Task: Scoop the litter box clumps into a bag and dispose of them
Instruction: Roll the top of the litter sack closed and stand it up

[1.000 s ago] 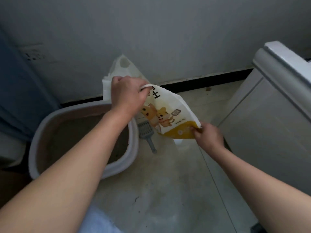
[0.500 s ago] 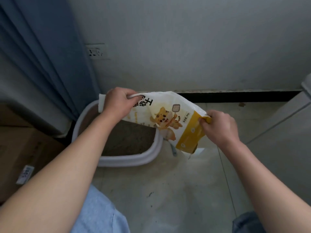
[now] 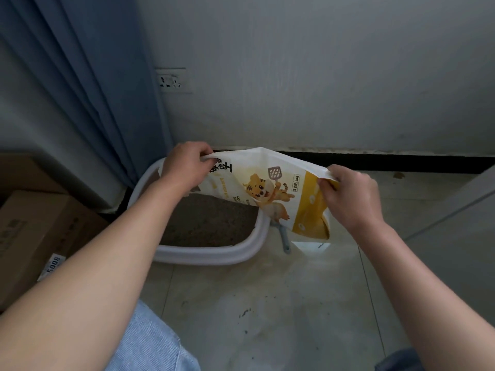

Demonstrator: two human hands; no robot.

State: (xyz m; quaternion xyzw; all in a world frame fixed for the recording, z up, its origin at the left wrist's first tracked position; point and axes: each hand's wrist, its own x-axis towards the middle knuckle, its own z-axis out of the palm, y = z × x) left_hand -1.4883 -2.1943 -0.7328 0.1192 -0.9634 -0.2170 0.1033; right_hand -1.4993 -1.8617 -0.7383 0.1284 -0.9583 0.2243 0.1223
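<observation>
A white and yellow litter bag [image 3: 270, 192] with a cartoon tiger hangs in the air above the right end of the litter box. My left hand [image 3: 184, 167] grips its upper left corner. My right hand [image 3: 348, 195] pinches its right edge. Below stands the white litter box [image 3: 214, 254], filled with grey-brown litter [image 3: 206, 223]. A grey scoop handle [image 3: 284, 238] lies on the floor right of the box; the scoop's head is hidden behind the bag.
A blue curtain [image 3: 80, 89] hangs at the left, over the box's far left corner. Cardboard boxes [image 3: 34, 231] stand at the left. A wall socket [image 3: 172, 80] sits above. A pale cabinet [image 3: 460, 223] stands at the right. The tiled floor [image 3: 267, 303] has dark specks.
The view swung left and rose. Both hands carried the bag over the litter box's right end and stretched it out wider; the right hand rose to the bag's upper right edge.
</observation>
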